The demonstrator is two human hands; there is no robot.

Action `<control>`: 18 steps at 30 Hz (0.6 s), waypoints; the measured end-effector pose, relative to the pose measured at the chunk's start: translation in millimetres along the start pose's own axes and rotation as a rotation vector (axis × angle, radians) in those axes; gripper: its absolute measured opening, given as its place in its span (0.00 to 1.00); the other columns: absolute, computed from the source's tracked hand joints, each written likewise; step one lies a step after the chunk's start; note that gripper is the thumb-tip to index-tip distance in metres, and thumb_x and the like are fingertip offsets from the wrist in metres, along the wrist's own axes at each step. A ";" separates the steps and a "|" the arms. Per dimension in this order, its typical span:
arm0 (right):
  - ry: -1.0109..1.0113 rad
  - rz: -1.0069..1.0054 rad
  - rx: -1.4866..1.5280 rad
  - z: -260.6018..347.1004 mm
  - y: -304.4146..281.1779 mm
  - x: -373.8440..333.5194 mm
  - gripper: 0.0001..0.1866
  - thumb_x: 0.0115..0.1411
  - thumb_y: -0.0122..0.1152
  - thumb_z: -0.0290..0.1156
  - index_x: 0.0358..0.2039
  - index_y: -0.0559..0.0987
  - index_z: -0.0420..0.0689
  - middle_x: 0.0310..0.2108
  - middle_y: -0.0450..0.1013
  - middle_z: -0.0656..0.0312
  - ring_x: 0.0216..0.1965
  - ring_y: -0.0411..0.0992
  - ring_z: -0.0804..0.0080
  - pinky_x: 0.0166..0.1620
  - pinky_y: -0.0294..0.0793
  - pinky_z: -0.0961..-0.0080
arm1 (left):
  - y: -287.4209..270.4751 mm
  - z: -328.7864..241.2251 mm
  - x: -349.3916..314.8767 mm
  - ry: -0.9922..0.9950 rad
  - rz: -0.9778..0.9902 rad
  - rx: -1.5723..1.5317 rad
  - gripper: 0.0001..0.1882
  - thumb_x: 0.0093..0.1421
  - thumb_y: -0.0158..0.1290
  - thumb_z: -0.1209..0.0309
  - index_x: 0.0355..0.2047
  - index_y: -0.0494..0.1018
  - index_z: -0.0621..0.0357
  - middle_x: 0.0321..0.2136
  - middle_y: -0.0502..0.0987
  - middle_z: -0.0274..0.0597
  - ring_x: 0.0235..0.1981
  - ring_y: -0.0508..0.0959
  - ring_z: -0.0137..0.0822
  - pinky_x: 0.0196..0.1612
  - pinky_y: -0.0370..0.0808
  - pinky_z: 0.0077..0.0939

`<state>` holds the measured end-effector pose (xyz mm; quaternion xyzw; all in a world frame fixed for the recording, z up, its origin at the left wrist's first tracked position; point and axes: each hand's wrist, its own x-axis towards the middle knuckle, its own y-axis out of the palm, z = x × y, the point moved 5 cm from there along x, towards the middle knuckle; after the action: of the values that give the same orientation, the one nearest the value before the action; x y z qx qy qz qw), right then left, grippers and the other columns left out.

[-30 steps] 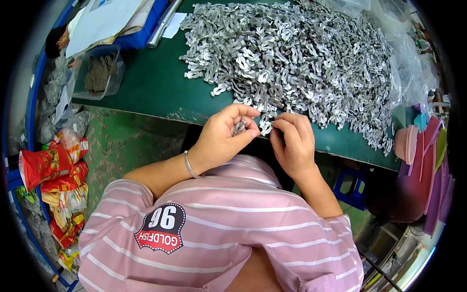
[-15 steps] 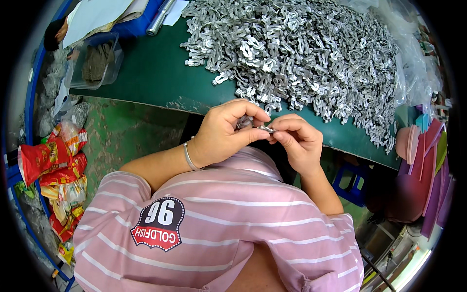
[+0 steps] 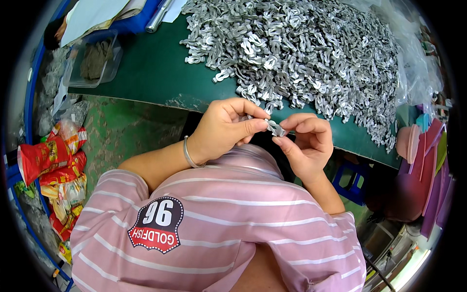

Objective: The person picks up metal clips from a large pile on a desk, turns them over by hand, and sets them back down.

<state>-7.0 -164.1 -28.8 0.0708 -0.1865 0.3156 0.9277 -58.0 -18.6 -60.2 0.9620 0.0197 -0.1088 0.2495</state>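
Smooth, glossy metal piece [image 3: 276, 129]

- Illumination: moderately bright, even indoor light covers the left hand [image 3: 228, 129] and right hand [image 3: 309, 143].
- Specular glare: the metal pile [image 3: 296, 53] beyond both hands shows hard white highlights and dark gaps.
- Sheen: clear plastic [image 3: 413, 63], beyond and right of the right hand, reflects pale, hazy light.
- Overexposure: a bright strip [image 3: 412, 274], far right of and below the right hand, is washed out to white.
- Shadow: a near-black area lies under the table edge [image 3: 160, 102], next to the left hand.
- Blur: a soft, unfocused dark patch [image 3: 406, 194] sits right of the right hand.
- Distortion: the blue frame [image 3: 32, 87], far left of the left hand, bows outward; black vignetting surrounds the field.
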 end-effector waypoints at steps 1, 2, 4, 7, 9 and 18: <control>0.001 -0.001 -0.002 0.9 0.6 0.3 0.19 0.44 0.60 0.11 0.34 0.63 0.38 0.33 0.68 0.53 0.31 0.69 0.73 0.37 0.71 0.79 | 0.2 6.6 -1.1 -0.132 0.021 -0.050 0.06 0.54 0.52 0.78 0.33 0.71 0.67 0.29 0.74 0.40 0.24 0.72 0.22 0.21 0.68 0.11; -0.026 0.008 -0.029 4.1 3.0 1.3 0.19 0.44 0.60 0.11 0.34 0.63 0.39 0.33 0.68 0.52 0.31 0.69 0.73 0.37 0.71 0.79 | 0.4 8.1 -0.5 -0.133 0.023 -0.051 0.06 0.54 0.52 0.78 0.33 0.71 0.67 0.29 0.74 0.40 0.24 0.72 0.22 0.21 0.68 0.11; -0.065 0.008 -0.102 7.6 7.1 2.7 0.17 0.44 0.60 0.12 0.33 0.65 0.38 0.30 0.70 0.53 0.30 0.70 0.70 0.35 0.71 0.77 | 1.8 12.4 1.2 -0.144 0.053 -0.089 0.08 0.58 0.48 0.74 0.36 0.69 0.67 0.30 0.73 0.42 0.25 0.74 0.25 0.19 0.69 0.13; -0.148 0.131 -0.213 11.5 11.1 7.0 0.15 0.44 0.62 0.14 0.30 0.67 0.39 0.28 0.70 0.55 0.30 0.71 0.67 0.33 0.70 0.76 | 3.8 12.1 1.9 -0.288 0.020 -0.397 0.11 0.61 0.43 0.71 0.38 0.67 0.67 0.31 0.73 0.43 0.26 0.76 0.28 0.19 0.71 0.13; -0.213 0.076 -0.305 11.6 6.0 10.1 0.12 0.43 0.63 0.16 0.27 0.70 0.39 0.25 0.70 0.58 0.28 0.70 0.65 0.31 0.69 0.76 | 3.8 8.7 2.7 -0.309 0.013 -0.378 0.11 0.62 0.40 0.69 0.37 0.67 0.66 0.27 0.71 0.39 0.21 0.72 0.24 0.15 0.65 0.10; -0.184 0.120 -0.980 -9.7 10.7 13.6 0.10 0.42 0.64 0.23 0.27 0.73 0.40 0.25 0.68 0.58 0.26 0.67 0.61 0.28 0.67 0.70 | -0.6 4.6 0.6 -0.174 0.003 -0.243 0.05 0.59 0.47 0.72 0.32 0.68 0.62 0.16 0.62 0.28 0.13 0.58 0.17 0.13 0.52 0.10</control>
<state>-0.7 -145.6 -32.2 -0.3567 -0.3975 0.2359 0.8119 -58.5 -20.3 -64.5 0.9118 0.0097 -0.1881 0.3650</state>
